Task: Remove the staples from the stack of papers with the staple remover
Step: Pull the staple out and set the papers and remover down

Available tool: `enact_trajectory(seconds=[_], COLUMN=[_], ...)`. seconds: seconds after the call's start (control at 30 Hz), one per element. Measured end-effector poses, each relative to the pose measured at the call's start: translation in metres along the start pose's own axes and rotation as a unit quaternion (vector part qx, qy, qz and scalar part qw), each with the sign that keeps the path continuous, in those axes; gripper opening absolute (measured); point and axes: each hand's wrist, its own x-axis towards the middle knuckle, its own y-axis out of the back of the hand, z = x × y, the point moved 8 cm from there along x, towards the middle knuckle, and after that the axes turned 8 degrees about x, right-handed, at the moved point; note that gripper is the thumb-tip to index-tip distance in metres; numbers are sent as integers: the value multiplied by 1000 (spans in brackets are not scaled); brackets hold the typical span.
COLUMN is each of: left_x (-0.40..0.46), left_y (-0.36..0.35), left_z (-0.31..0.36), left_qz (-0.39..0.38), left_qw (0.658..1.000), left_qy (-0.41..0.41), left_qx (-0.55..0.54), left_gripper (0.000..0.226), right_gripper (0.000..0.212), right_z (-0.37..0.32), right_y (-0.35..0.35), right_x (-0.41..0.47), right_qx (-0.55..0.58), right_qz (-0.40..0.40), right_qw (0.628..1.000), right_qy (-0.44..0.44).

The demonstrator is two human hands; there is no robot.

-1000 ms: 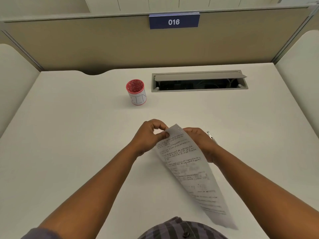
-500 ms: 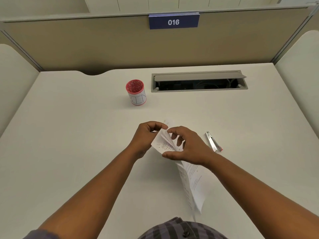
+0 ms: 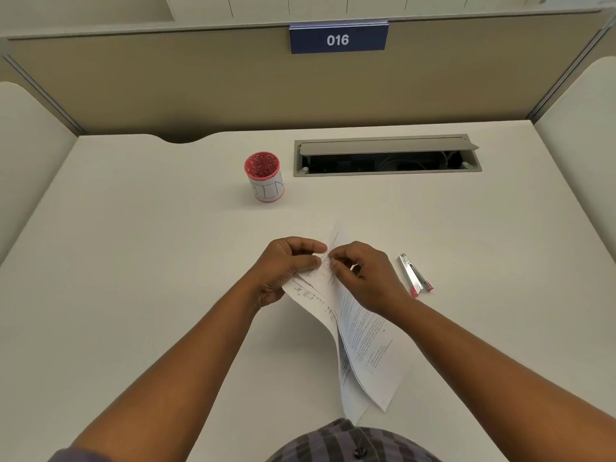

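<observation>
Both hands, left hand and right hand, pinch printed papers at top corner; staple remover lies right on tabletop; sign reads "016".

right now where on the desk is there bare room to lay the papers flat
The widest bare patch is the desk's left part, left of the left hand and in front of the red cup. On the right, the staple remover lies close beside the right hand, with bare desk beyond it.

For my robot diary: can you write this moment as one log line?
both hands pinch papers top corner | staple remover idle on desk | cup behind
</observation>
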Motion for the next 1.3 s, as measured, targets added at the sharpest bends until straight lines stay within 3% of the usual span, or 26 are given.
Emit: enact_trajectory(seconds=[0.13, 0.4, 0.83, 1.17, 1.3], left_x=[0, -2, -7, -6, -6], left_y=[1, -1, -10, -8, -7], left_z=[0, 3, 11, 8, 8], left_qz=[-2, -10, -27, -39, -41], left_qw=[1000, 996, 990, 991, 992], left_qy=[-11, -21, -40, -29, -22], left_qx=[21, 89, 131, 127, 115], left_gripper=[28, 28, 32, 32, 31], right_gripper=[8, 6, 6, 3, 5], right_z=[-9, -24, -34, -35, -36], right_y=[3, -3, -12, -14, -12], right_x=[2, 6, 14, 14, 12], right_qx=[-4, -92, -190, -194, -180], right_qz=[10, -55, -139, -159, -128], right_qw=[999, 992, 971, 965, 971], right_qy=[30, 69, 43, 71, 94])
